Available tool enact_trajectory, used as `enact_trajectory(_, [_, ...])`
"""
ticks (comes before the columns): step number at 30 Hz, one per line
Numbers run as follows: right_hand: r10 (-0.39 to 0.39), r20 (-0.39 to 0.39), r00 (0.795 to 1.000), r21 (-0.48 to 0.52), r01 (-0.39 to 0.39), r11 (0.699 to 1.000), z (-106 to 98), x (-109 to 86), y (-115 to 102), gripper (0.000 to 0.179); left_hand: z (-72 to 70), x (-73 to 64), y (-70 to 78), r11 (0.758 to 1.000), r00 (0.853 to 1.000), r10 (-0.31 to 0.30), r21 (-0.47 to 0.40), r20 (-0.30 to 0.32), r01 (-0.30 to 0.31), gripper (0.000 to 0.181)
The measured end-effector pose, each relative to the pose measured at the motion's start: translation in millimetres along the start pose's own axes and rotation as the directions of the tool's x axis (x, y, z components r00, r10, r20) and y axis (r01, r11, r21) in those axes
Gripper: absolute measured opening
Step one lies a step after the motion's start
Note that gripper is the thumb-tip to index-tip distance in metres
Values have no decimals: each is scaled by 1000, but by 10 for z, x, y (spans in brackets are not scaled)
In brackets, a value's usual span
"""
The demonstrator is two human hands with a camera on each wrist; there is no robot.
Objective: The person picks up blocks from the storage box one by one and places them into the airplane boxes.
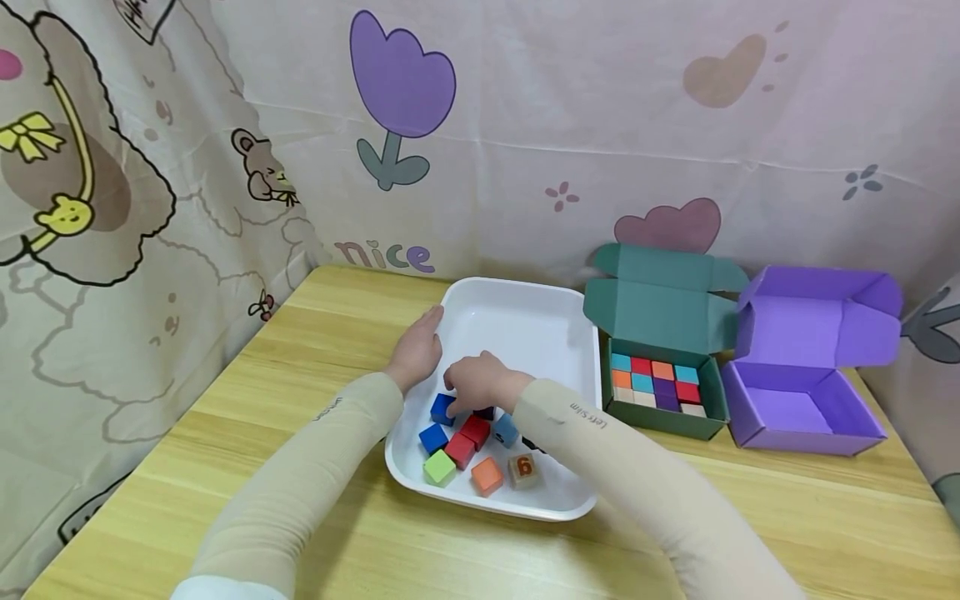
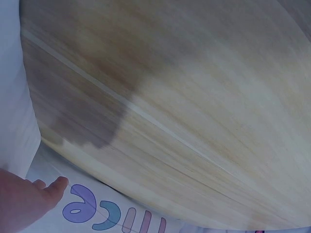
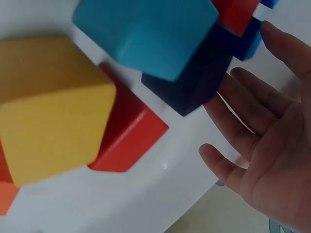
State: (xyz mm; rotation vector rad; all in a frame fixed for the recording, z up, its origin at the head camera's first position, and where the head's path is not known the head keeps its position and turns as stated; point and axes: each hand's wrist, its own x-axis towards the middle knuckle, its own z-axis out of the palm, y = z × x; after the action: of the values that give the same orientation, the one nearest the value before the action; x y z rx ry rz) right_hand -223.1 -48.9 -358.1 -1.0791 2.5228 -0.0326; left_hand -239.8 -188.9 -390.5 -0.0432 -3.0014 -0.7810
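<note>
My right hand point(image 1: 483, 382) reaches over a white tray point(image 1: 517, 312), fingers pointing down and apart. Its index finger is right at a blue cube point(image 1: 441, 408). In the right wrist view the fingertips are beside a dark purple cube point(image 3: 189, 85), and the thumb is near the blue cube. Around them lie another blue cube point(image 1: 432, 438), two red cubes, a light blue cube point(image 1: 506, 431), a green cube point(image 1: 439, 468), an orange cube point(image 1: 487, 477) and a wooden cube point(image 1: 523, 472) with a numeral. My left hand point(image 1: 416, 354) rests along the tray's left rim, fingers fairly straight.
Right of the tray stands an open green box point(image 1: 705, 427) with rows of coloured cubes inside. Next to it is an open purple box point(image 1: 806, 433) with its lid raised. A patterned cloth point(image 1: 525, 125) hangs behind the wooden table point(image 1: 300, 358).
</note>
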Motion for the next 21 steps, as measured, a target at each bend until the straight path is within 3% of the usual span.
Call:
enact_trajectory(14, [-19, 3, 1000, -26, 19, 999, 47, 39, -39, 23, -11, -12, 30, 1000, 999, -27, 6, 24, 27, 52])
enact_trajectory(21, [12, -2, 1000, 96, -11, 995, -83, -35, 59, 30, -8, -5, 20, 1000, 1000, -23, 9, 15, 23, 51])
